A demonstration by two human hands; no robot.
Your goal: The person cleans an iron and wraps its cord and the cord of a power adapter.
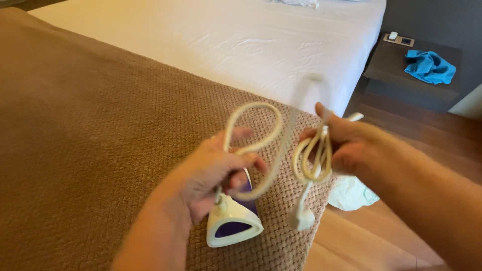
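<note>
- I see a brown waffle-textured blanket (100, 150) covering the near left of the bed; the white bed sheet (226, 40) lies beyond it, far.
- Far right, a dark bedside table (401, 75) carries a crumpled blue cloth (429, 66); a pale cloth (351, 194) lies on the wooden floor (381, 236) near the bed's edge.
- My left hand (213, 175) is curled around the cream cord (251, 145); the white and purple clothes iron (233, 221) sits just under it on the blanket.
- My right hand (346, 143) pinches several coiled loops of cord; the white plug (302, 219) dangles below.
</note>
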